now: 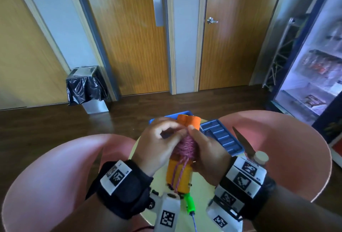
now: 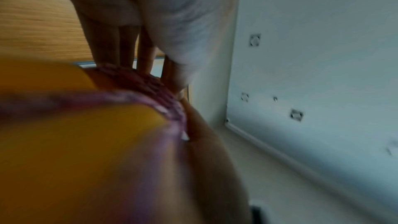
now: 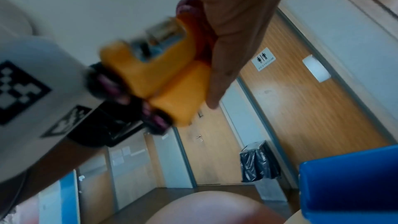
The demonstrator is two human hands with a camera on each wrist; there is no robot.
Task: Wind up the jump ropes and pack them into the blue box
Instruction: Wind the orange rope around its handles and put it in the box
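Both hands hold a jump rope bundle above a small round table (image 1: pixel 199 194). Its two orange-yellow handles (image 1: pixel 178 176) lie side by side, with pink-purple cord (image 1: pixel 185 144) wound round their middle. My left hand (image 1: pixel 162 139) pinches the cord at the top of the winding. My right hand (image 1: pixel 207 150) grips the bundle from the right, thumb on the cord. The handles (image 3: pixel 170 81) also show in the right wrist view, the cord (image 2: pixel 159 91) in the left wrist view. The blue box (image 1: pixel 170 116) stands behind the hands, mostly hidden; its wall (image 3: pixel 353 185) shows at lower right.
A blue ribbed lid (image 1: pixel 222 137) lies right of the box. A green handle (image 1: pixel 190 204) with blue cord lies at the table's near edge. Pink chair backs (image 1: pixel 277 148) flank the table. A lined trash bin (image 1: pixel 87 87) and a lit fridge (image 1: pixel 322 76) stand farther off.
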